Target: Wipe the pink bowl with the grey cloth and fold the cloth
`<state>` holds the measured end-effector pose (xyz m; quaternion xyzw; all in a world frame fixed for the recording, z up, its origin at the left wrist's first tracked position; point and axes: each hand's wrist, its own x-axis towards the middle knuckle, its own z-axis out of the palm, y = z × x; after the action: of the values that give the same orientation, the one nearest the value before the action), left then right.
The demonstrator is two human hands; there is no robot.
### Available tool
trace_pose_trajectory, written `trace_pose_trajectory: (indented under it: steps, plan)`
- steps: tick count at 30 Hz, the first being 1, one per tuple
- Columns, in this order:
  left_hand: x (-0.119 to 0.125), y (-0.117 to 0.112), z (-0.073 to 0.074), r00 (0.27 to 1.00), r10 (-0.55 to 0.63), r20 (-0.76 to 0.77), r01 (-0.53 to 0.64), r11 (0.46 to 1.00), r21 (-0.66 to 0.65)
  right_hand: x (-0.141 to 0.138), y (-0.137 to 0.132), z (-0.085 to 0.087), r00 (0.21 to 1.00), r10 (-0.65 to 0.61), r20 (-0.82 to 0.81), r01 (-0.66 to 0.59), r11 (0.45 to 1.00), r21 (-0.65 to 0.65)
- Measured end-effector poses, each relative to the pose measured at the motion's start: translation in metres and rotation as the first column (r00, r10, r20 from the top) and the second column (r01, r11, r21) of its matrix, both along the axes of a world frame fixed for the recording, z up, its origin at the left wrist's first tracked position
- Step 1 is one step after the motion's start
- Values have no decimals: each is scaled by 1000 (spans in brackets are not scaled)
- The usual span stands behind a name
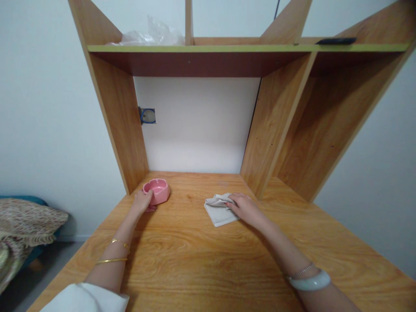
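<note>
On a wood-grain desk (195,260) beneath open shelves (208,48): at back left, a pink faceted bowl (160,191), near-left rim clamped between thumb and fingers of the left hand (142,202) (set down or slightly raised, hard to tell). To the right, a folded pale cloth (219,213), gathered under closed-in fingers of the right hand (246,209).

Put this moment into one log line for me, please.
left hand: grips bowl at rim | right hand: holds cloth on desk | shelf above: clear plastic, dark flat object
</note>
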<state>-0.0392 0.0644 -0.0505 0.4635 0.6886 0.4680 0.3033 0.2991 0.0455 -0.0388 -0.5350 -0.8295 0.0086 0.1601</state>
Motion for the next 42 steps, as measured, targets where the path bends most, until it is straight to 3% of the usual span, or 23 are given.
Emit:
trace_pose_trajectory:
  steps: [7, 10, 12, 15, 19, 23, 26, 28, 30, 36, 39, 42]
  plan:
    - [20, -2, 8, 987, -14, 160, 23, 998, -51, -2, 1, 1, 987, -61, -146, 82, 986, 142]
    - [38, -7, 11, 942, -152, 298, 155, 988, 13, -4, -1, 3, 961, -47, -271, 99, 978, 181]
    - [49, -12, 11, 868, -284, 407, 276, 958, 80, -4, -1, 4, 936, -53, -349, 124, 975, 186]
    - [66, -19, 5, 789, -416, 452, 414, 904, 107, -3, -2, 6, 897, -88, -433, 198, 956, 216]
    - [84, -30, -3, 800, -506, 322, 515, 855, 63, -4, -6, 9, 876, -54, -479, 196, 948, 251]
    - [96, -42, -2, 820, -529, 217, 535, 844, 38, -17, -15, 9, 903, 84, -422, -1, 981, 194]
    - [100, -44, -1, 843, -505, 184, 506, 861, 47, -31, -24, 8, 913, 202, -356, -165, 977, 132]
    - [101, -42, -1, 865, -481, 145, 474, 877, 78, -39, -30, 6, 916, 231, -328, -210, 973, 101]
    - [102, -40, -3, 864, -493, 101, 478, 867, 139, -44, -32, 5, 919, 215, -331, -201, 977, 78]
    - [107, -40, -4, 797, -602, -36, 577, 744, 336, -49, -25, -11, 863, 92, -497, -79, 996, 48]
    - [111, -45, 0, 810, -569, -143, 580, 740, 340, -52, -19, -19, 761, -9, -648, 25, 1000, 15]
    - [115, -51, 4, 811, -518, -274, 585, 731, 350, -53, -15, -23, 615, -87, -784, 1, 994, -110]
